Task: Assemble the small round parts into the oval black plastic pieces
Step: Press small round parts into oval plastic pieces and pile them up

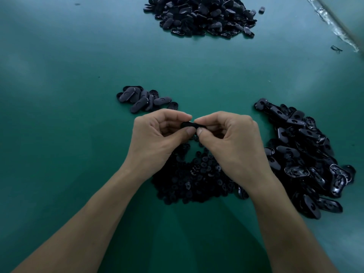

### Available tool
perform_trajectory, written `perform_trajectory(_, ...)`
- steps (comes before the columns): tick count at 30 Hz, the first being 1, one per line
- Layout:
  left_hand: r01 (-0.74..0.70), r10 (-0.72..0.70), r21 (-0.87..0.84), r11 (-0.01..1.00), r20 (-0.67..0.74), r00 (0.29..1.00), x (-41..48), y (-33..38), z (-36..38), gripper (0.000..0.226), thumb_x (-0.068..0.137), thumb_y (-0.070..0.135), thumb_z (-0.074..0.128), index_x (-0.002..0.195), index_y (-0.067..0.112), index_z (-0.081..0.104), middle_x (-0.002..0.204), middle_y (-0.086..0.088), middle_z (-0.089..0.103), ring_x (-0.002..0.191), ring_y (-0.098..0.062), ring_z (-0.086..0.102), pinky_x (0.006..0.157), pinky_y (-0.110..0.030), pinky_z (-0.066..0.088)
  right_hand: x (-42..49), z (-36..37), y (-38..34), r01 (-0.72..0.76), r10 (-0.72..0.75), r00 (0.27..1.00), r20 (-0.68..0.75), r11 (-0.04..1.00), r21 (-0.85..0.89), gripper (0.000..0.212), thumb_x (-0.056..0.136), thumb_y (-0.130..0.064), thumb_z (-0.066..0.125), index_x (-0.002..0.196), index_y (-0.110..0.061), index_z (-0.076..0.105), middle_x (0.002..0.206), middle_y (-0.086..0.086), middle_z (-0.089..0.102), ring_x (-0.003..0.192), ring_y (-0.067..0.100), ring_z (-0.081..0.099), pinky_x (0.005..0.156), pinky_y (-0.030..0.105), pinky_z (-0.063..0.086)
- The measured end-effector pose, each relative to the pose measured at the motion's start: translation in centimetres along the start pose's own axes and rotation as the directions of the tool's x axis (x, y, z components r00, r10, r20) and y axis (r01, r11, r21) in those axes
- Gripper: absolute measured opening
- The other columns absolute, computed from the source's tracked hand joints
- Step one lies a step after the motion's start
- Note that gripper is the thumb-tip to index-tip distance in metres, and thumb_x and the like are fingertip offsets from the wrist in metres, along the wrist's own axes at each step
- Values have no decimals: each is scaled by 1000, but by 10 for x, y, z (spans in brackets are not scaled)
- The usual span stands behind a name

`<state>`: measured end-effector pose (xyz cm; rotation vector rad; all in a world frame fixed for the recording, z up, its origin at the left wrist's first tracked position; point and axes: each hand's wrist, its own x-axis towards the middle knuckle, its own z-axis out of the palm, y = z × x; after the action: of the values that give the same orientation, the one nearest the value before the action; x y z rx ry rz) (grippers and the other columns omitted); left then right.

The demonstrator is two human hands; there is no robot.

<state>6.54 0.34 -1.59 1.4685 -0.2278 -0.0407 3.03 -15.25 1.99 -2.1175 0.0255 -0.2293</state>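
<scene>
Pinching with thumb and forefinger, the left hand (155, 134) holds one end of an oval black piece (189, 125), and the right hand (230, 136) pinches the other end, fingertips nearly meeting. Whether a round part sits in it is hidden from me. Best to steady the left side and press squarely with the right thumb, so the part seats flat, not cocked. Beyond the grip, to its left, lies a small heap of ovals (143, 99). Just beneath it are the round parts (193, 174), and off to its right is a bigger oval heap (305, 154).

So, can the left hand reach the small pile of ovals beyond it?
Probably yes: only bare mat lies between the left hand and small pile, though it is pinching an oval piece.
</scene>
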Motion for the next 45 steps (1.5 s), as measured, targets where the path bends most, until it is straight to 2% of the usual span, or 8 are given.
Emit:
perform_trajectory(6, 10, -10, -16, 1000, -24, 1000, -1, 0, 0, 24, 67, 18, 82, 89, 20, 73, 77, 1, 75, 71, -11, 68, 73, -25, 60, 1, -2, -1, -6, 6, 1000, 17, 1000, 8, 16, 87, -10, 72, 95, -22, 78, 78, -18, 73, 75, -6, 69, 71, 11, 54)
perform_trajectory(11, -2, 2, 13, 1000, -44, 999, 0, -1, -1, 24, 69, 10, 85, 85, 24, 74, 69, 6, 72, 63, -5, 66, 66, -22, 59, 1, -4, -1, 3, -3, 998, 55, 1000, 0, 17, 89, -9, 73, 99, -23, 78, 81, -19, 73, 78, -5, 70, 74, 13, 55)
perform_trajectory(21, -26, 27, 25, 999, -43, 999, 0, -3, -2, 23, 72, 8, 84, 87, 23, 73, 75, 4, 75, 67, -8, 67, 67, -22, 58, 1, -5, -2, -19, 20, 998, 53, 1000, -18, 21, 90, -12, 71, 107, -23, 77, 90, -17, 75, 86, -7, 70, 82, 15, 55)
perform_trajectory(24, -42, 43, 22, 999, -59, 997, 0, -4, -1, 22, 77, 4, 82, 88, 20, 72, 76, 3, 75, 69, -7, 67, 68, -21, 57, 0, -6, -1, -56, 68, 994, 86, 989, -136, 34, 91, -24, 72, 124, -30, 68, 96, -16, 71, 89, -6, 67, 81, 9, 51)
perform_trajectory(27, -49, 51, 23, 999, -95, 994, 1, -4, -1, 17, 81, 7, 79, 90, 20, 72, 77, 3, 73, 70, -9, 66, 69, -22, 56, 0, -8, 5, -98, 155, 980, 129, 925, -367, 49, 90, -34, 72, 137, -29, 57, 111, -9, 64, 101, 7, 62, 92, 25, 50)
perform_trajectory(30, -58, 62, 40, 998, -94, 994, 1, -4, -1, 13, 86, 9, 75, 90, 21, 72, 76, 3, 73, 69, -10, 67, 66, -19, 53, 0, -11, 8, -101, 165, 981, 103, 884, -456, 46, 90, -37, 71, 134, -27, 59, 112, -7, 57, 105, 12, 55, 94, 28, 44)
perform_trajectory(36, -75, 78, 49, 996, -74, 994, 1, -5, 0, 14, 87, 9, 72, 90, 23, 73, 79, 6, 74, 72, -5, 67, 70, -17, 52, -1, -3, 4, -23, 90, 979, 183, 941, -338, 30, 87, -37, 74, 117, -32, 68, 95, -14, 59, 85, -3, 52, 78, 19, 39)
perform_trajectory(45, -63, 65, 34, 997, -44, 997, 1, -4, 2, 11, 85, 9, 70, 90, 19, 71, 81, 6, 74, 74, -5, 68, 70, -17, 53, -3, 4, -3, 66, -60, 997, 48, 991, -119, 16, 87, -21, 77, 101, -25, 73, 67, -9, 65, 68, 6, 59, 61, 12, 44)
